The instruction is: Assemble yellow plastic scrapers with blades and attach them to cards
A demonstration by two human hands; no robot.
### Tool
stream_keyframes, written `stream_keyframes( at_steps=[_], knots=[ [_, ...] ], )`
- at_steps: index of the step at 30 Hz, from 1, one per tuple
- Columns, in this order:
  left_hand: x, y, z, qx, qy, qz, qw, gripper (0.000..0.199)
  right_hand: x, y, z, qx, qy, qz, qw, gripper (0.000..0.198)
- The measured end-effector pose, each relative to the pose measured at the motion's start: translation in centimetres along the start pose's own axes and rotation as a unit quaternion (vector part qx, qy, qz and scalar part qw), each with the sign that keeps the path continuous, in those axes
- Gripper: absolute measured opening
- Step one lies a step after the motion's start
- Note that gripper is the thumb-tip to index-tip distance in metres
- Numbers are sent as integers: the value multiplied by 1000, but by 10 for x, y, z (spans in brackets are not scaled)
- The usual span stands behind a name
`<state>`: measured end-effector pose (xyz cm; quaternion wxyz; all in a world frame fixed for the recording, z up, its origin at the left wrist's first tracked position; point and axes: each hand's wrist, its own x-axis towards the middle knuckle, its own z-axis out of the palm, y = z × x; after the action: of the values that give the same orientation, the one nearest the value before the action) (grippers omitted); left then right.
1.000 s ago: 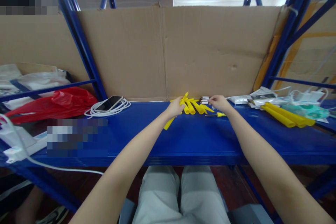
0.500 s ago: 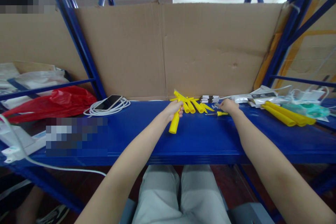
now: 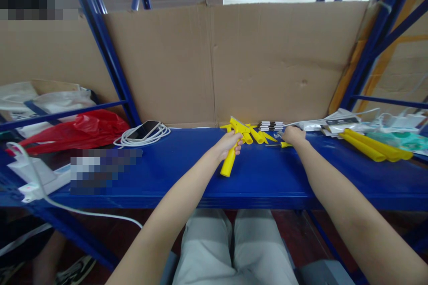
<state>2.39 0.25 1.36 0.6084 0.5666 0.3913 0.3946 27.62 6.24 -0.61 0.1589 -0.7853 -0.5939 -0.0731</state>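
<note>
My left hand point(image 3: 230, 144) is wrapped round the handle of a yellow scraper point(image 3: 228, 165), which has a wide, flat head point(image 3: 239, 126). The tool is raised off the bench, tilted, its handle end pointing towards me. Further right, my right hand point(image 3: 294, 135) reaches down with its fingers bent together at a small pile of shiny metal bits, perhaps screws point(image 3: 278, 134). Whatever is between those fingertips is hidden. Just in front of that hand lies a screwdriver point(image 3: 284, 144) with a yellow handle. Several more yellow scraper parts point(image 3: 257, 136) lie behind my left hand.
Small white boxes point(image 3: 270, 126) are stacked against the cardboard wall point(image 3: 267, 62). On the right lie yellow tubes point(image 3: 374, 146) beside plastic packets. A phone point(image 3: 145, 130) rests on a coiled white cable at left, near a red bag point(image 3: 83, 130). Blue posts flank the bench.
My left hand has come slightly closer to me with the scraper. My right hand stays by the metal bits. The whole view has shifted a little.
</note>
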Motion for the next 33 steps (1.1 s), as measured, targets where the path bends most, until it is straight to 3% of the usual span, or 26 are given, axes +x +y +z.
stream_keyframes(
  at_steps=[3, 17, 33],
  knots=[
    [-1, -1, 2, 2, 2, -6, 1000, 13, -2, -3, -2, -28, -26, 35, 999, 43],
    [0, -2, 3, -20, 0, -6, 1000, 18, 0, -4, -3, -2, -60, 79, 995, 52],
    [-1, -1, 2, -19, 3, -5, 1000, 18, 0, -3, -3, -17, -56, 69, 996, 50]
  ],
)
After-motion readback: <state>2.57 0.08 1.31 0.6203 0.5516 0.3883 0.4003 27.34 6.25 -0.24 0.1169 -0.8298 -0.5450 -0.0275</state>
